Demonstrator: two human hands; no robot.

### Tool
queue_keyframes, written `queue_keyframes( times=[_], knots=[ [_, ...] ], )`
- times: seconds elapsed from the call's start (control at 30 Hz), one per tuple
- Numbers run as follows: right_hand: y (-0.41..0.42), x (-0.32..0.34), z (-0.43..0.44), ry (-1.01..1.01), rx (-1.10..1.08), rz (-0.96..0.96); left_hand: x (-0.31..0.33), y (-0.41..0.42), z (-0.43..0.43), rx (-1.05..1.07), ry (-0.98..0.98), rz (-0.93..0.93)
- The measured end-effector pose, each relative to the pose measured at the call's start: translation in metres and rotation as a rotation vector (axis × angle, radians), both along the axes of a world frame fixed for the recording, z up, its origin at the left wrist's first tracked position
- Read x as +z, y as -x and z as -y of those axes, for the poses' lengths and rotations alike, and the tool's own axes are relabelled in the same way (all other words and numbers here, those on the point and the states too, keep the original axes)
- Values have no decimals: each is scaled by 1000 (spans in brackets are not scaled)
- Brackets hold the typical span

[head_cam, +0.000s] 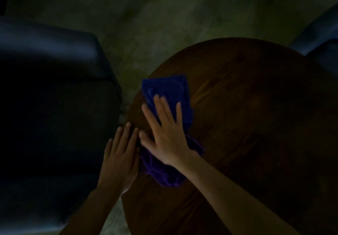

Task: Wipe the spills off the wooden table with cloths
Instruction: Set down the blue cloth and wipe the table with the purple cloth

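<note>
Near the round dark wooden bench (247,97) edge, your right hand (164,134) presses flat, fingers (178,112) spread, on soft, limp blue-purple cloth (168,88); left hand (120,154) rests open. Spills probably lost in dimness.

A round wooden table (247,106) of dark reddish-brown grain stands on a dull, mottled floor (146,24), dimly lit. A blue cloth (170,92) lies on its left part near the rim, with a purple cloth (162,172) bunched just beside it toward the near edge. A right hand (164,134) lies flat, fingers spread, on the cloths, and a left hand (120,156) rests flat at the table's left rim.
</note>
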State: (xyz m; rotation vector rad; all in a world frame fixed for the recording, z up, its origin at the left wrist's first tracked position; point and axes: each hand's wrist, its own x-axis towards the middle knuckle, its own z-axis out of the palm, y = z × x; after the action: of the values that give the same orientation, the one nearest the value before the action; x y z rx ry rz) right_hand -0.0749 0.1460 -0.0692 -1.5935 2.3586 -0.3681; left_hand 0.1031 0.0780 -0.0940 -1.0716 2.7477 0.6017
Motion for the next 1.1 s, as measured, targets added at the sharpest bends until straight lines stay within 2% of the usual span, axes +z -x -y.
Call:
queue_keyframes(
  times=[0.07,0.17,0.27,0.33,0.37,0.4,0.43,0.5,0.57,0.63,0.67,0.73,0.83,0.9,0.93,0.97,1.0,1.1],
  knots=[
    [-21,-4,-45,-50,158,41,-6,-1,0,-7,88,-3],
    [-19,-14,-106,-161,259,62,-12,1,-2,-10,171,0],
    [23,-11,-135,-221,488,70,-12,9,-18,-73,290,-16],
    [76,-6,-142,-214,688,32,-9,21,-39,-101,279,-5],
    [107,-7,-142,-192,717,12,-8,25,-50,-117,265,12],
    [140,-10,-143,-175,652,-16,-9,32,-62,-141,249,24],
    [174,-14,-142,-146,488,-43,-11,39,-76,-163,237,26],
    [238,-16,-136,-76,-19,-54,-16,51,-100,-193,221,24],
    [269,-13,-124,-110,-455,4,-19,59,-114,-197,204,43],
    [256,-12,-109,-147,-560,72,-22,66,-120,-174,203,68],
    [236,-14,-109,-127,-496,43,-22,67,-122,-155,214,77],
    [176,-17,-126,-7,-232,-7,-22,67,-122,-121,239,79],
    [96,-14,-196,-47,447,74,-24,69,-125,-89,223,76],
    [107,-14,-234,-69,772,87,-20,75,-129,-91,208,81],
    [131,-16,-247,-45,790,92,-18,81,-134,-105,184,74],
    [162,-21,-257,-18,709,67,-13,91,-142,-116,156,62],
    [196,-26,-265,7,526,27,-9,102,-151,-125,123,55],
    [304,-28,-284,22,-152,-38,-3,144,-181,-162,33,55]
  ],
)
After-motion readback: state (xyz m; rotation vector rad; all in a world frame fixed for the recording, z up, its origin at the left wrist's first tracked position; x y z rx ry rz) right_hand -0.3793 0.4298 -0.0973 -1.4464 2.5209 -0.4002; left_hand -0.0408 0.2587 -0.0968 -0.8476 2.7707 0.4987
